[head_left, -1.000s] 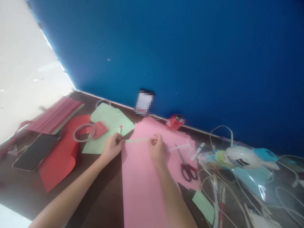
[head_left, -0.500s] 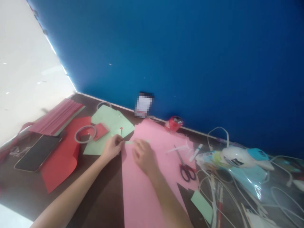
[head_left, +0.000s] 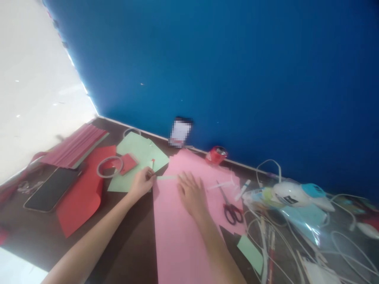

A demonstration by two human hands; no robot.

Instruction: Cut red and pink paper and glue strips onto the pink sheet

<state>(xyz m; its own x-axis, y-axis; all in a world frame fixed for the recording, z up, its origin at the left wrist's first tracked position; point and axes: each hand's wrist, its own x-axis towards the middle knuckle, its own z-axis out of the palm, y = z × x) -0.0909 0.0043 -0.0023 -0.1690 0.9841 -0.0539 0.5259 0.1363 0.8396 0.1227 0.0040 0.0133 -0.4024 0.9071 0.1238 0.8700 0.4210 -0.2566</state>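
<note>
A large pink paper sheet (head_left: 183, 236) lies on the dark table. Across its top left corner runs a thin pale green paper strip (head_left: 167, 178). My left hand (head_left: 143, 183) is closed, pinching the strip's left end at the sheet's edge. My right hand (head_left: 191, 193) lies flat with fingers stretched out, pressing on the strip's right part and the pink sheet. Black-and-red scissors (head_left: 232, 207) lie just right of my right hand.
Left are a green sheet (head_left: 139, 152), a tape ring (head_left: 109, 166), red paper (head_left: 83, 197), a phone (head_left: 51, 189) and a folded pink fan (head_left: 74, 146). Right lie a glue gun (head_left: 299, 193), white cables (head_left: 296, 244), a marker (head_left: 242, 189). A red tape dispenser (head_left: 217, 154) stands against the blue wall.
My right hand let go of its pinch on the strip's right end, slid left along the strip, and now lies flat on it. My left hand kept its hold.
</note>
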